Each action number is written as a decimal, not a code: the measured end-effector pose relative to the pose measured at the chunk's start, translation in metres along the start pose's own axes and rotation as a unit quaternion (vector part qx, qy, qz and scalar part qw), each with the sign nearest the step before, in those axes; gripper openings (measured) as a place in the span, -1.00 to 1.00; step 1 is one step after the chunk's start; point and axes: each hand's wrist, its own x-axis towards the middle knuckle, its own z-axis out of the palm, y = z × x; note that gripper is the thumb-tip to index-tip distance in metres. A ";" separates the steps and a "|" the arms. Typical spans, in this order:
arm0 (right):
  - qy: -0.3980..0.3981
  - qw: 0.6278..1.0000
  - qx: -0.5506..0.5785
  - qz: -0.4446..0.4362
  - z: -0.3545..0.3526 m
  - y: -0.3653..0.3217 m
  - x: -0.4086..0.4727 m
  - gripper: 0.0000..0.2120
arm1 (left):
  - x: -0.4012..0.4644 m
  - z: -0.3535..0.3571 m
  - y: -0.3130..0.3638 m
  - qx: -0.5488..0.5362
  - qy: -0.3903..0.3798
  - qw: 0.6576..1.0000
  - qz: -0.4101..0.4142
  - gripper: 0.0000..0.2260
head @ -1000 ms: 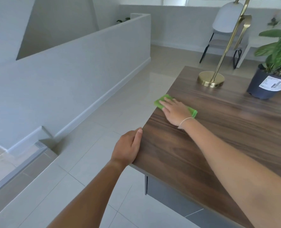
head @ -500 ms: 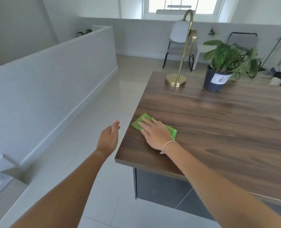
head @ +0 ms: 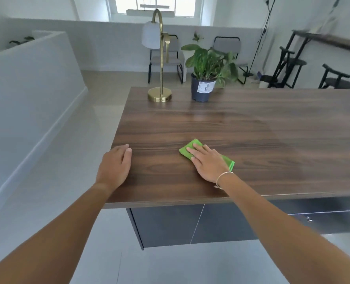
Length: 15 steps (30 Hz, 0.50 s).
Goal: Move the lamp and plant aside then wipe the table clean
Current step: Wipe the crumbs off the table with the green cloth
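Note:
A gold lamp (head: 159, 95) with a white shade stands at the far left corner of the dark wooden table (head: 252, 130). Just to its right is a leafy plant (head: 208, 62) in a dark pot. My right hand (head: 209, 162) lies flat, palm down, on a folded green cloth (head: 190, 147) near the table's front edge; the cloth shows ahead of the fingers and beside the wrist. My left hand (head: 114, 167) rests palm down on the table's left edge and holds nothing.
A low white wall (head: 36, 89) runs along the left across a strip of tiled floor. Two grey chairs (head: 166, 58) stand behind the table. Black stools (head: 338, 78) and a high bar are at the back right. Dark cabinet fronts (head: 170, 226) sit under the tabletop.
My right hand has slid the green cloth from the table's left edge rightward along the front. My left hand lifted off the edge and has come back down on it. The view has swung.

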 end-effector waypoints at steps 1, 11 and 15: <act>-0.003 1.000 -0.004 -0.016 0.003 -0.013 0.000 -0.57 | 0.002 0.007 0.003 0.031 -0.006 0.999 0.019 -0.61; 0.029 0.994 -0.019 -0.100 -0.017 0.137 -0.088 -0.36 | 0.016 0.066 0.066 0.097 -0.032 0.994 0.041 -0.62; 0.067 0.993 -0.002 0.096 -0.050 0.256 -0.086 -0.52 | 0.010 0.096 0.098 0.118 -0.043 0.991 0.045 -0.62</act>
